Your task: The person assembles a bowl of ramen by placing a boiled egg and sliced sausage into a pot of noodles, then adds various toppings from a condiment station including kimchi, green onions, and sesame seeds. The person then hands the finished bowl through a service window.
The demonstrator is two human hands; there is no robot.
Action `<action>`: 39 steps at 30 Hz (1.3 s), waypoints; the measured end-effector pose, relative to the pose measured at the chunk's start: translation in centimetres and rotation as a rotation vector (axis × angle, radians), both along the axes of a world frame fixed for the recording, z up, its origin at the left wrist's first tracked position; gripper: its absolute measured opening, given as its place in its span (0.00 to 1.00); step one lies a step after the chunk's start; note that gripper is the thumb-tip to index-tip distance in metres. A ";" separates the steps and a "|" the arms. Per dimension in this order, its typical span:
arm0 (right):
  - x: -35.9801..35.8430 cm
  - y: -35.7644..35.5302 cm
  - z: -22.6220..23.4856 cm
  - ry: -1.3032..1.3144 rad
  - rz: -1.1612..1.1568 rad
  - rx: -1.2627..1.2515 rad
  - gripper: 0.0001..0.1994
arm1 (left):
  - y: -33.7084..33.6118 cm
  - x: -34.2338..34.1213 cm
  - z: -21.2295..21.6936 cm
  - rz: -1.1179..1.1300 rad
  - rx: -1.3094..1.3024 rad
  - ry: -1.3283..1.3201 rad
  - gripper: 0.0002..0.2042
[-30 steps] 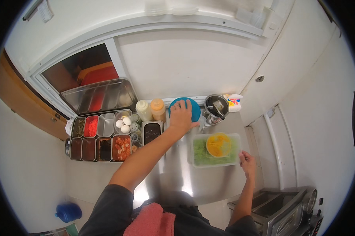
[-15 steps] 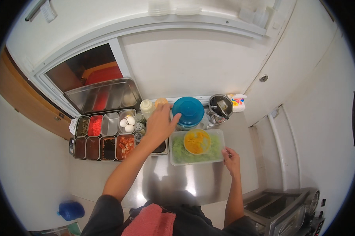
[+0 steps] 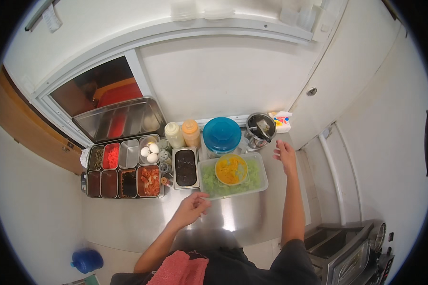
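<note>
A clear plastic tub (image 3: pixel 260 183) of shredded green vegetable sits on the steel counter, with a round bowl of yellow food (image 3: pixel 231 169) resting in it. My left hand (image 3: pixel 191 209) is just off the tub's near left corner, fingers loosely bent and apart, holding nothing. Past the tub's right side my right hand (image 3: pixel 286 156) is raised with fingers spread and nothing in it, nearest to a metal pot (image 3: pixel 260 129) with a dark-handled utensil inside. Behind the tub stands a container with a blue lid (image 3: pixel 222 134). To its left is a metal pan of dark sauce (image 3: pixel 186 167).
At the left, a steel topping box (image 3: pixel 123 195) has several compartments, one with white eggs (image 3: pixel 150 153). Small shakers (image 3: pixel 164 156) and two squeeze bottles (image 3: pixel 191 133) stand beside it. A tissue pack (image 3: pixel 281 122) lies at the back right. Steel equipment (image 3: pixel 347 251) stands lower right.
My left hand has drawn back from beside the blue lid to the tub's near left corner. My right hand has let go of the tub's right edge and moved up and away.
</note>
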State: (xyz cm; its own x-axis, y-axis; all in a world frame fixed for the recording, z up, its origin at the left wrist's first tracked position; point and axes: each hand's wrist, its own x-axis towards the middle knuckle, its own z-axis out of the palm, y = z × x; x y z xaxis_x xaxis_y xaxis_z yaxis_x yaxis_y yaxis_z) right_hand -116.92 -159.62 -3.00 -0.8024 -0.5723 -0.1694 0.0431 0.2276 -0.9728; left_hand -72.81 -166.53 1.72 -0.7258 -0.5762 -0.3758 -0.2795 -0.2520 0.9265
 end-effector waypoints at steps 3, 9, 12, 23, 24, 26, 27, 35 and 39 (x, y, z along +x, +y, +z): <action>-1.1 -3.1 -0.2 -0.090 0.019 0.010 0.27 | 0.3 -2.8 -1.2 0.046 0.134 0.024 0.18; -3.0 -6.0 -0.9 -0.270 0.136 0.031 0.20 | -0.5 -6.7 -2.5 0.169 0.101 -0.023 0.21; -4.4 -6.1 -1.7 -0.429 0.270 -0.032 0.19 | -1.6 -8.6 -4.2 0.207 0.076 -0.029 0.20; -5.9 -5.7 -4.6 -0.404 0.303 -0.323 0.22 | -3.1 -10.3 -6.0 0.196 -0.307 -0.144 0.16; -6.1 -5.7 -4.5 -0.384 0.197 -0.254 0.24 | -3.2 -10.4 -6.0 0.188 -0.306 -0.151 0.16; -6.6 -4.3 -4.2 -0.404 0.111 -0.235 0.25 | -3.4 -10.5 -5.9 0.188 -0.311 -0.145 0.15; -7.2 -3.4 -4.2 -0.448 0.111 -0.267 0.25 | -3.5 -10.4 -5.9 0.198 -0.318 -0.133 0.15; -10.7 6.4 -3.6 -0.479 0.084 -0.402 0.23 | -3.6 -9.1 -5.0 0.148 -0.333 -0.052 0.15; -6.2 13.9 -1.2 -0.292 0.000 -0.395 0.23 | -3.2 -6.7 -4.2 0.081 -0.459 -0.021 0.13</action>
